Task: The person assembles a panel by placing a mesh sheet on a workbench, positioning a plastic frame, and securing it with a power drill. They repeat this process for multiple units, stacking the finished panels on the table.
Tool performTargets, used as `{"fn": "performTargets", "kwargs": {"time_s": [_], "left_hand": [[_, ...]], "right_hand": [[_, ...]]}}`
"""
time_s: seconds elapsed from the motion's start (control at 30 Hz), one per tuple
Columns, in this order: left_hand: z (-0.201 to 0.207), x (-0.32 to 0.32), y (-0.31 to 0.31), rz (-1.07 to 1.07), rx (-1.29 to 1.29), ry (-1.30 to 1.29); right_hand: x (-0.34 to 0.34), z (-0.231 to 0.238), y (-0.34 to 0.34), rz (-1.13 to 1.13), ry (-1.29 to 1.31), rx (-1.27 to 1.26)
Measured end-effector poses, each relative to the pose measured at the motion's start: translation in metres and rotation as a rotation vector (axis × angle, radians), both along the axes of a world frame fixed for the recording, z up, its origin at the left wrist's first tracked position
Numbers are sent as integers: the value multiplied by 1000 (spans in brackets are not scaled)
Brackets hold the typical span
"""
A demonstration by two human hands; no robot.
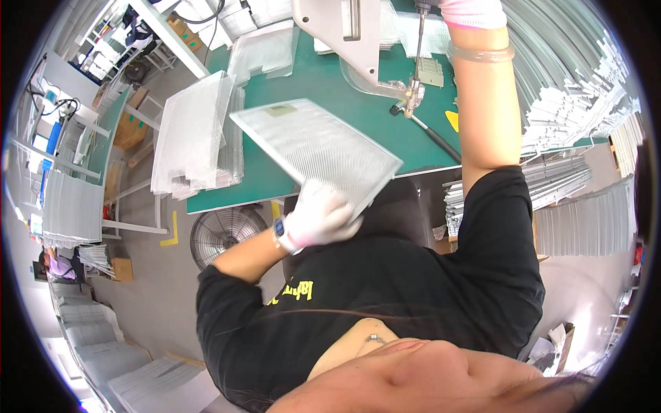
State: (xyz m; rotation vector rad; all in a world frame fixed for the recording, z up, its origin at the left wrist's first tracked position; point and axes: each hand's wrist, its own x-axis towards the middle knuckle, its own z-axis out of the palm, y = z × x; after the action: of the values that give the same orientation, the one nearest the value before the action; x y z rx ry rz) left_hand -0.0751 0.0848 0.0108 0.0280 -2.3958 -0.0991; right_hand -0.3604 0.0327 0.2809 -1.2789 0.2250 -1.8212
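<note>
My left hand (320,215), in a white glove, is closed on the near edge of a framed mesh panel (323,141). The panel is tilted over the front of the green table (268,172), and a small tan patch shows near its far corner. My right arm stretches to the far right, past a light grey bench machine (337,24) with a metal rod and nozzle-like tip (411,100). Only the gloved back of my right hand (474,12) shows at the top edge; its fingers are out of sight.
Loose mesh sheets (189,134) are stacked at the table's left, with further sheets (261,51) behind. A black-handled tool (435,139) and a yellow piece (452,121) lie right of the machine tip. Stacked metal frames (571,110) crowd the right. A floor fan (224,234) stands below the table.
</note>
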Motion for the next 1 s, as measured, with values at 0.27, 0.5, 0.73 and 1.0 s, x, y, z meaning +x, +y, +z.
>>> {"fn": "performTargets", "kwargs": {"time_s": [0.27,0.5,0.73,1.0], "left_hand": [[-97,75,-9,-25,-9,-835],[-18,5,-95,879,208,-50],[3,-32,-21,466,187,-70],[9,-36,-29,488,324,-89]], "right_hand": [[-6,-14,-5,-85,-132,-94],[42,-9,23,-250,-280,-41],[34,-49,19,-104,-146,169],[42,-60,32,-218,-192,102]]}}
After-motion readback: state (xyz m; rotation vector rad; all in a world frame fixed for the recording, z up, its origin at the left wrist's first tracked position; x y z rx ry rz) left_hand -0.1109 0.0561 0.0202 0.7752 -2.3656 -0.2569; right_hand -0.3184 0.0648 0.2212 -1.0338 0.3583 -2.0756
